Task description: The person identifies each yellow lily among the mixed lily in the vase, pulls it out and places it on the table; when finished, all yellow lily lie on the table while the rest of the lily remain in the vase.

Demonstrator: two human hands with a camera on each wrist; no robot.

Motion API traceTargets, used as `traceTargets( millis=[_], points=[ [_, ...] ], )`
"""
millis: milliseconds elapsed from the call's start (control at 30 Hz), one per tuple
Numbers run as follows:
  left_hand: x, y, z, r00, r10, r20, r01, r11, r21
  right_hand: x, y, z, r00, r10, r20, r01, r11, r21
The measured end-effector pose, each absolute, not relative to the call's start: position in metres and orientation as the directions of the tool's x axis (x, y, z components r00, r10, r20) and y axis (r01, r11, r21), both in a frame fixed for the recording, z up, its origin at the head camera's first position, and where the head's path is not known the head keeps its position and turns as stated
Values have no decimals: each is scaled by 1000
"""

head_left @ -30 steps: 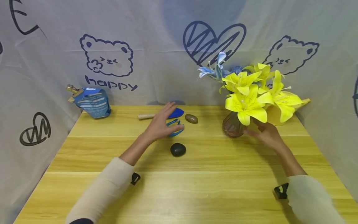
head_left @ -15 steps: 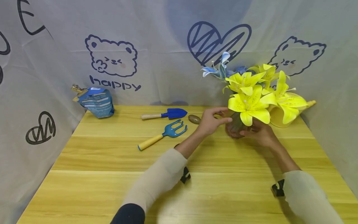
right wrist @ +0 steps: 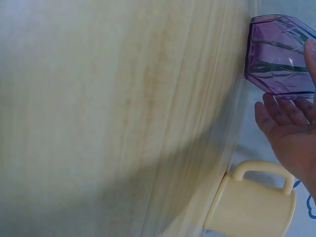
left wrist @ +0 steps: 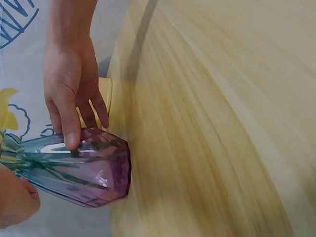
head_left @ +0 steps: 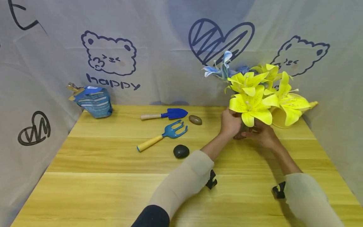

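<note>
Nearest: black stone [head_left: 181, 151] on wooden table [head_left: 113, 195]. Next, yellow-handled garden fork [head_left: 163, 135]. Purple faceted vase [left wrist: 111, 173] upright at table's back right; left hand [head_left: 231, 123] grips near neck, right hand [head_left: 263, 135] holds side, thumb across glass. Beyond: brown stone [head_left: 195, 119], yellow watering can [head_left: 280, 118], blue trowel [head_left: 176, 113].

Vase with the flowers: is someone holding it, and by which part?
The left hand holds the vase around its neck; the right hand touches its lower side.
</note>
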State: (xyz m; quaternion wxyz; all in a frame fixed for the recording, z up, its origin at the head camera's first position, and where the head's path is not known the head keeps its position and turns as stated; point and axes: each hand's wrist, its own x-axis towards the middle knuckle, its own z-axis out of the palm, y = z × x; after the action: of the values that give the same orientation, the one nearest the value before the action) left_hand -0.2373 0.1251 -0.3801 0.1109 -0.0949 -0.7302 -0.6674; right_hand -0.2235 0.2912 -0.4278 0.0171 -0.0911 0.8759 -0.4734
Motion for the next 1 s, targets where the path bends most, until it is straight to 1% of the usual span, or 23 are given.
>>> traceTargets(
  millis=[133,233,333,433,467,500,533,600,633,700,733,767,800,867,900,933,967,1000],
  points=[
    [-235,126,-378,-926,-77,370,361,105,927,-223,288,-427,-980,-174,94,-177,556,-812],
    [-232,125,-376,-900,-96,425,414,116,903,-224,286,-427,-975,-174,136,-214,591,-778],
    [-231,123,-375,-876,-95,473,458,142,877,-226,286,-427,-963,-211,168,-260,570,-780],
    [-231,121,-377,-848,-75,524,505,182,844,-225,287,-424,-963,-225,146,-245,513,-823],
    [-232,120,-378,-842,-67,536,515,201,833,-224,287,-421,-963,-225,150,-249,519,-818],
    [-233,120,-379,-839,-61,541,518,215,828,-222,287,-417,-964,-213,161,-252,532,-808],
    [-233,120,-380,-838,-55,543,521,217,825,-221,287,-413,-956,-217,195,-282,516,-809],
    [-234,119,-381,-843,-53,535,513,219,830,-220,286,-401,-932,-202,302,-361,434,-825],
    [-235,119,-382,-845,-55,531,509,218,833,-220,285,-394,-918,-181,353,-396,366,-842],
    [-235,119,-381,-846,-56,531,511,204,835,-221,282,-383,-876,-109,470,-482,271,-834],
    [-235,119,-381,-845,-56,532,513,201,835,-222,280,-377,-854,-75,516,-520,186,-834],
    [-235,118,-381,-842,-56,537,517,198,832,-223,278,-373,-841,-24,541,-536,175,-826],
    [-235,118,-380,-840,-56,540,521,200,830,-222,276,-369,-847,39,531,-519,156,-840],
    [-234,119,-380,-834,-50,550,532,196,824,-220,274,-364,-862,153,484,-452,202,-869],
    [-234,119,-380,-829,-46,557,539,196,819,-220,273,-363,-874,205,441,-401,207,-892],
    [-233,119,-380,-823,-42,567,549,204,811,-218,273,-361,-890,244,386,-331,238,-913],
    [-233,119,-380,-814,-36,580,561,211,801,-217,273,-361,-898,281,337,-248,307,-919],
    [-232,119,-381,-807,-33,590,571,212,793,-216,273,-360,-905,312,288,-179,335,-925]
  ],
)
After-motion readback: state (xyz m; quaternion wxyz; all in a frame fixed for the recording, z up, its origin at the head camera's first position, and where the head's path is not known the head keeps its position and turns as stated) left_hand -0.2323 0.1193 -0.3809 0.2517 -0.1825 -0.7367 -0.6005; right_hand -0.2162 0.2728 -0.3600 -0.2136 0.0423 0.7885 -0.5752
